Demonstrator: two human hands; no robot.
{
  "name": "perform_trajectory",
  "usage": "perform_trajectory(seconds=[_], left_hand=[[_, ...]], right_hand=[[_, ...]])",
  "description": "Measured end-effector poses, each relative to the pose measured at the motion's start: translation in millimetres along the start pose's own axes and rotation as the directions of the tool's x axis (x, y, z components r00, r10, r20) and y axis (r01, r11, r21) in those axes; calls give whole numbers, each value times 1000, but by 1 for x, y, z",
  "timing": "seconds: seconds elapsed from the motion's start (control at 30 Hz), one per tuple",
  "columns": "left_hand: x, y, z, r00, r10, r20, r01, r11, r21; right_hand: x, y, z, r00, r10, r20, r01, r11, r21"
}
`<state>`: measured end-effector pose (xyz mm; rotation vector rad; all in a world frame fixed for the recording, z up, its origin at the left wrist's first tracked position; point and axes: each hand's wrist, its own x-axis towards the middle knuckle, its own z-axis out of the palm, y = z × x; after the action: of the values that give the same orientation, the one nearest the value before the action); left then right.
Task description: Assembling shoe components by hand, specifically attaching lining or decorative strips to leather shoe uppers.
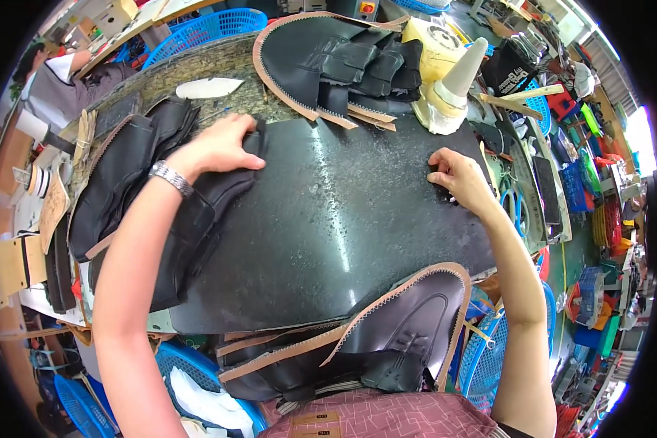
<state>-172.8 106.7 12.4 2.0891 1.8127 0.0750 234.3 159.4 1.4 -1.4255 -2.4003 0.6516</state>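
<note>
My left hand [223, 148], with a silver watch band at its wrist, closes on the edge of a stack of black leather shoe uppers [197, 208] at the left of a black work mat [306, 212]. Its thumb lies on top of the leather. Over the mat's right side, my right hand [461, 177] has its fingers curled toward the thumb; whatever it may hold is too small or hidden. More black uppers with tan, zigzag-stitched edges [321, 51] lie at the far edge. Another pile of uppers [401, 321] rests at the near edge, against my apron.
At the far right stands a cream glue pot [445, 91] with a cone top, beside a yellow container [431, 47]. Blue-handled scissors [515, 208] lie right of the mat. Blue baskets [482, 358] flank me below the table. A white pointed piece [209, 88] lies far left. Another person [58, 91] sits beyond.
</note>
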Motion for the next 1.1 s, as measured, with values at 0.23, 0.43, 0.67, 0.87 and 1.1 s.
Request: perform_trajectory(seconds=[0.23, 0.43, 0.67, 0.87, 1.1], left_hand=[[-7, 16, 36, 955, 53, -292, -101, 984, -150], [-45, 58, 56, 934, -279, -222, 46, 712, -701], [-76, 123, 81, 919, -239, -313, -97, 634, -768], [-82, 116, 83, 926, -283, -250, -67, 529, -846], [-84, 120, 85, 937, -273, -220, -49, 519, -853]], right_hand=[[1, 4, -6, 994, -47, 96, 51, 998, -34], [-16, -24, 8, 953, -122, 277, -237, 269, 934], [-3, -63, 48, 885, -225, 408, -387, 132, 913], [2, -104, 68, 837, -279, 471, -406, 260, 876], [3, -109, 73, 887, -212, 410, -307, 393, 867]])
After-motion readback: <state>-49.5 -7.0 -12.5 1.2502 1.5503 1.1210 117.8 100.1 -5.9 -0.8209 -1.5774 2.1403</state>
